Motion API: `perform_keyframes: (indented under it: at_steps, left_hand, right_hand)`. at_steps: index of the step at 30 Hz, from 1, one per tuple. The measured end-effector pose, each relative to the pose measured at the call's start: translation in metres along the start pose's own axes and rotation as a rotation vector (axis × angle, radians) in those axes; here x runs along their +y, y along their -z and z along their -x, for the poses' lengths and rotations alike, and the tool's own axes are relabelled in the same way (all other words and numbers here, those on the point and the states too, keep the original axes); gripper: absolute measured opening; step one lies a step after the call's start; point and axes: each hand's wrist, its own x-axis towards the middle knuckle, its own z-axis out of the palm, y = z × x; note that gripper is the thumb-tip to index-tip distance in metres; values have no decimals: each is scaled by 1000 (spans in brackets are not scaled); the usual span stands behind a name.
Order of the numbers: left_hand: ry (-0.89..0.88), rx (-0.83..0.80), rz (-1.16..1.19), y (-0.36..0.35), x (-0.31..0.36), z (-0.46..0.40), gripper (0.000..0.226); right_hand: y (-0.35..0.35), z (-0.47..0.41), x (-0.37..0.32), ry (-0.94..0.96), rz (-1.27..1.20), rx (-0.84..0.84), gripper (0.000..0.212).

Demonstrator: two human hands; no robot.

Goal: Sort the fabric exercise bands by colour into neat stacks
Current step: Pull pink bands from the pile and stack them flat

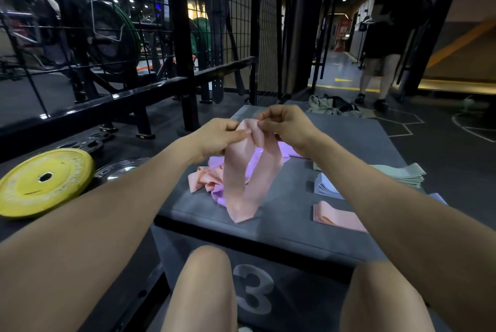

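Head view: I see the left hand (pixel 218 135) and right hand (pixel 285 124) each pinching the top of a pink band (pixel 243 184), which hangs above the table (pixel 284 205). Loose bands (pixel 208 178) lie beneath; a pink stack (pixel 335 216) sits right.

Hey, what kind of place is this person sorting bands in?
Most likely a gym: a yellow weight plate lies on the floor, a black rack stands behind, and the bands sit on a numbered padded jump box.
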Motion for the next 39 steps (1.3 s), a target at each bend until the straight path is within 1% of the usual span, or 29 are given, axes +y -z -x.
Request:
perform_keyframes:
  at_steps: [1, 3, 4, 5, 6, 8, 9, 11, 13, 14, 17, 18, 21, 22, 24, 26, 28, 29, 31, 33, 34, 36, 39]
  left_hand:
    - [-8, 33, 3, -1, 1, -2, 32]
    - [-19, 96, 13, -3, 5, -4, 24]
    - [-25, 107, 23, -4, 7, -4, 21]
    - [-31, 107, 31, -5, 9, -5, 19]
    - [-41, 102, 41, -6, 10, -5, 18]
    - [-59, 86, 85, -6, 13, -5, 15]
    - [-61, 73, 117, -6, 14, -5, 15]
    - [-72, 48, 162, -5, 17, -6, 16]
    - [-86, 34, 168, -5, 21, -5, 19]
    - [-89, 29, 166, -5, 22, -5, 19]
    - [-107, 8, 188, -6, 24, -5, 16]
    - [-108, 8, 219, -7, 24, -4, 16]
    - [-78, 10, 372, -11, 23, -3, 21]
    - [-82, -8, 368, -13, 23, -3, 22]
    - [-145, -16, 181, -17, 20, -5, 23]
    - [-203, 41, 48, -22, 17, -7, 21]
    - [-197, 76, 14, -23, 16, -10, 26]
    - [-188, 57, 16, -24, 16, -11, 25]
    - [-162, 16, 127, -25, 20, -9, 23]
    - [-112, 23, 266, -27, 22, -9, 33]
    - [-101, 31, 296, -29, 22, -10, 37]
    - [-90, 23, 261, -37, 18, -14, 32]
    - [-109, -73, 165, -58, 12, -17, 24]
  right_hand:
    - [0, 1, -1, 14, 15, -8, 21]
    - [1, 4, -4, 13, -17, -40, 10]
    - [2, 3, -4, 6, -48, -42, 13]
    - [3, 2, -4, 1, -62, -32, 17]
    - [3, 1, -4, 6, -58, -11, 16]
    - [3, -2, -5, 49, 40, 40, 5]
    - [3, -4, -5, 73, 114, 62, 9]
    - [1, -6, -8, 100, 244, 82, 25]
    - [0, -6, -12, 111, 306, 97, 32]
    - [0, -7, -14, 109, 303, 96, 30]
    - [2, -8, -16, 83, 281, 102, 13]
    - [3, -9, -15, 73, 289, 129, 13]
    - [6, -8, -16, 53, 286, 196, 22]
    - [7, -8, -16, 55, 275, 204, 23]
    - [9, -7, -16, 74, 270, 219, 25]
    - [12, -8, -15, 75, 280, 228, 26]
    - [15, -8, -12, 57, 257, 220, 23]
    - [17, -8, -11, 50, 235, 214, 21]
    - [21, -5, -10, 43, 152, 193, 17]
    - [24, -1, -12, 23, 46, 178, 20]
    - [25, 1, -13, 12, 23, 183, 23]
    - [29, 4, -14, 10, 31, 186, 24]
    - [36, 8, -13, 4, 78, 144, 20]
